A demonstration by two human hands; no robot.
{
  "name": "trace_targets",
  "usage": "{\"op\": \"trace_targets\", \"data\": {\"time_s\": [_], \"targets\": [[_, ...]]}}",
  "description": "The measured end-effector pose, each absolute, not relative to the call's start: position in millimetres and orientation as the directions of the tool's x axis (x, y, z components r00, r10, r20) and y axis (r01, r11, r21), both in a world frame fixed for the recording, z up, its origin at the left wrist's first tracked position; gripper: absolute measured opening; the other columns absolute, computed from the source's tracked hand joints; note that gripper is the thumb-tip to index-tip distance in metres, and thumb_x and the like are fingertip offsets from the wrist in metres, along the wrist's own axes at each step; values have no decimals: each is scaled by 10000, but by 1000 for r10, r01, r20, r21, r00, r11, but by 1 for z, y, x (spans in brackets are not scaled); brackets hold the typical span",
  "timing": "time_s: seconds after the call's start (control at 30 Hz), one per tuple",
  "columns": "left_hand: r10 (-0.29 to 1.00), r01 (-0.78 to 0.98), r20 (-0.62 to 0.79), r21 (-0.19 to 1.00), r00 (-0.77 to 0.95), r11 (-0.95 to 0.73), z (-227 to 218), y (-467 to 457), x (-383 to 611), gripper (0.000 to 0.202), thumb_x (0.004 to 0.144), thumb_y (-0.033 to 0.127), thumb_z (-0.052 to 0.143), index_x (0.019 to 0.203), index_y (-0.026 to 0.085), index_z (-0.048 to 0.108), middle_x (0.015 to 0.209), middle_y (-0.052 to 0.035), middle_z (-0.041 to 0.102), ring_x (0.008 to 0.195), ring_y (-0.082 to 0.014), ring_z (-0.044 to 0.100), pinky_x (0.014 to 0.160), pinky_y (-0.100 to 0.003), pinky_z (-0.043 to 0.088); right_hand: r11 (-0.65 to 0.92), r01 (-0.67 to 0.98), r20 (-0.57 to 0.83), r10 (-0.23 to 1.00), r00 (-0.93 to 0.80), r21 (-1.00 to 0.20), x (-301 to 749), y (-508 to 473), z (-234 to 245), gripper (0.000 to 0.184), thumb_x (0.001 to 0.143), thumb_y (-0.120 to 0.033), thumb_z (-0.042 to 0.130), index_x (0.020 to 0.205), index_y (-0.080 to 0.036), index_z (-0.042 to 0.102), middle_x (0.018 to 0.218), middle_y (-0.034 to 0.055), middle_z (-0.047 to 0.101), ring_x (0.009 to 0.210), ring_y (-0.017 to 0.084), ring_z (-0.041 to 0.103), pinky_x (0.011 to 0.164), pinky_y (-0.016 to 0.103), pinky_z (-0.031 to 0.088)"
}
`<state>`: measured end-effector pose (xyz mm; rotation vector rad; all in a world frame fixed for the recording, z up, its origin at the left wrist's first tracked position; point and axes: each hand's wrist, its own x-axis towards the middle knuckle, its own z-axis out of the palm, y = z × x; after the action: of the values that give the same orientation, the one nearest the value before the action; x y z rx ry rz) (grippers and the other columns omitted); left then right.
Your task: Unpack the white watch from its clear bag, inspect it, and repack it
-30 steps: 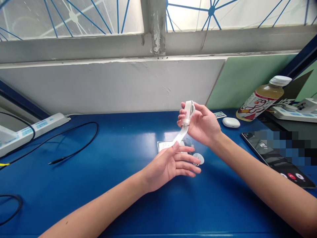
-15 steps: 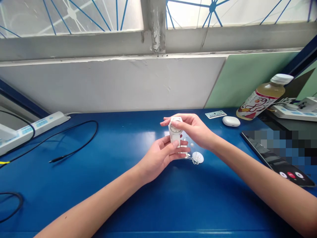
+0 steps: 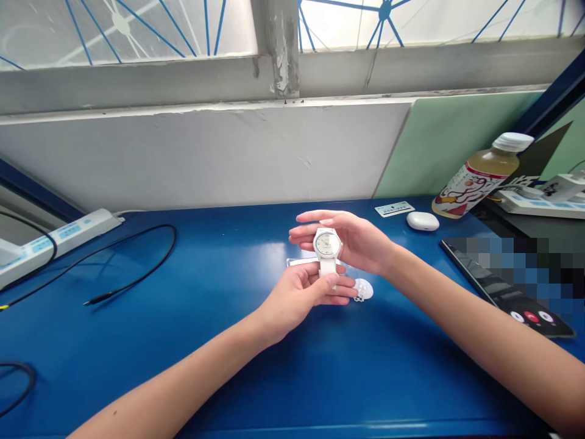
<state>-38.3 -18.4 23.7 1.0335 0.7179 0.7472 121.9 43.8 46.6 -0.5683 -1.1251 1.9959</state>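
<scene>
A white wristwatch [image 3: 328, 244] with a round pale dial is held up facing me above the blue table. My left hand [image 3: 304, 296] is closed on its lower strap, the thumb pressed over the front and the fingers behind. Just behind the watch, my right hand [image 3: 359, 239] has its fingers stretched out to the left, close to the upper strap; whether it touches the strap I cannot tell. A white round piece with a beaded chain [image 3: 364, 289] lies by my left fingertips. Partly hidden behind my hands is a clear, white-edged package [image 3: 295, 261].
On the right are a white earbud case [image 3: 423, 221], a printed card [image 3: 394, 209], a drink bottle [image 3: 478, 177] and a phone [image 3: 498, 292]. A black cable [image 3: 155, 268] and a white power strip [image 3: 68, 235] lie on the left. A wall backs the blue table [image 3: 228, 378].
My right thumb has come off the watch dial, leaving the face uncovered. The right fingers are now spread behind the watch. My left hand still grips the strap.
</scene>
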Motion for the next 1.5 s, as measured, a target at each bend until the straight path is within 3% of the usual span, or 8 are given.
{"op": "trace_targets", "data": {"time_s": [0.27, 0.5, 0.77, 0.9, 0.97, 1.17, 1.37, 1.5], "targets": [[812, -173, -200, 923, 548, 344, 23, -18, -35, 381, 871, 452, 711, 981, 87, 707, 962, -169, 755, 890, -278, 744, 819, -391, 570, -447, -428, 15, 677, -736, -785, 121, 39, 54, 479, 951, -502, 431, 1177, -155, 672, 1249, 128, 694, 1151, 271, 652, 1047, 444, 447], [810, -195, -186, 918, 556, 345, 22, -18, -38, 432, 865, 509, 697, 939, 83, 690, 830, -122, 738, 709, -206, 725, 703, -327, 564, -317, -406, 70, 709, -702, -857, 121, 41, 46, 359, 828, -112, 627, 1177, -179, 686, 1210, 83, 722, 1113, 208, 675, 1054, 384, 457], [751, -199, -177, 903, 636, 381, 23, -18, -39, 387, 887, 440, 702, 1066, 97, 690, 969, -162, 749, 837, -241, 739, 799, -364, 560, -331, -410, 57, 716, -696, -850, 124, 43, 48, 432, 803, -83, 619, 1219, -195, 660, 1203, 73, 727, 1115, 212, 679, 1036, 379, 475], [748, -178, -208, 899, 630, 400, 23, -19, -37, 385, 919, 442, 659, 1081, 93, 687, 1107, -206, 728, 1046, -321, 708, 906, -434, 543, -396, -441, 50, 696, -716, -806, 122, 40, 54, 348, 925, -301, 516, 1226, -190, 651, 1159, 79, 743, 1102, 221, 681, 1041, 395, 453], [770, -182, -213, 902, 601, 391, 22, -19, -37, 363, 939, 422, 637, 1071, 87, 686, 1113, -208, 728, 1080, -321, 696, 939, -439, 532, -424, -454, 57, 679, -732, -783, 122, 39, 56, 451, 968, -466, 419, 1233, -180, 646, 1156, 94, 740, 1113, 234, 670, 1049, 412, 435], [808, -193, -217, 907, 548, 374, 20, -17, -38, 348, 923, 429, 657, 997, 90, 691, 967, -173, 761, 906, -283, 750, 833, -401, 575, -416, -450, 63, 674, -736, -790, 122, 37, 59, 598, 926, -663, 373, 1200, -215, 660, 1229, 100, 704, 1222, 291, 598, 1039, 488, 424], [813, -213, -191, 909, 550, 358, 21, -12, -42, 353, 904, 435, 673, 982, 91, 687, 891, -135, 753, 805, -235, 747, 800, -373, 577, -239, -391, 112, 714, -691, -889, 122, 31, 70, 563, 939, -638, 397, 1194, -218, 672, 1203, 91, 713, 1182, 284, 620, 1043, 464, 432], [905, -35, 105, 994, 411, -100, 16, -9, -49, 259, 946, 360, 602, 955, 114, 679, 808, -88, 736, 731, -190, 719, 724, -315, 567, 144, -128, 190, 838, -512, -981, 134, 23, 74, 359, 945, -485, 544, 1192, -256, 668, 1262, 64, 685, 1151, 264, 630, 984, 426, 489]]}}
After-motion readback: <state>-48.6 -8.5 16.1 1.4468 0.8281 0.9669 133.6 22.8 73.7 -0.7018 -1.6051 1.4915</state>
